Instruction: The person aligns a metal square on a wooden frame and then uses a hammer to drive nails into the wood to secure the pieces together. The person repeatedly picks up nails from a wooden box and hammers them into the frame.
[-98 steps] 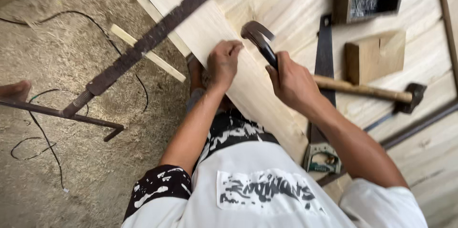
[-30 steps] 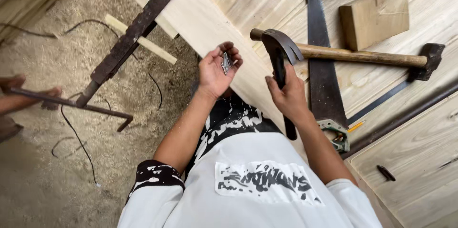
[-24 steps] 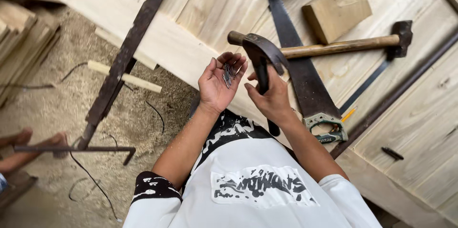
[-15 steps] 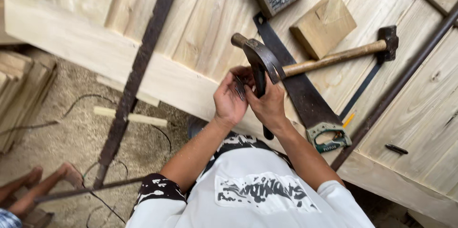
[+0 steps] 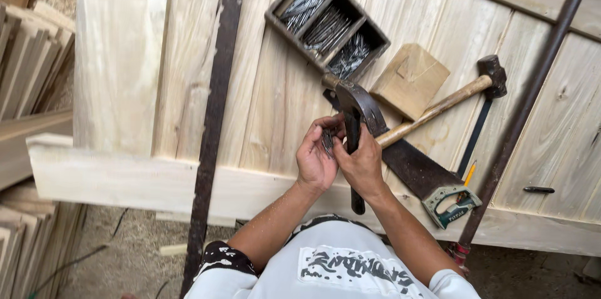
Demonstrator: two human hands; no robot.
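While my left hand (image 5: 316, 162) cups a bunch of nails (image 5: 327, 142) at frame centre, my right hand (image 5: 362, 164), fingers wrapped round the claw hammer (image 5: 355, 114), pinches at them from just right, nail shafts roughly upright in frame.

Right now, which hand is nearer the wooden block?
Right. The right hand, gripping the claw hammer, sits just below-left of the wooden block. The left hand, cupping a bunch of nails, lies farther left, beyond the right.

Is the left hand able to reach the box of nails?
Probably yes. The nail box lies open just beyond the left hand with nothing between, though that hand already holds nails.
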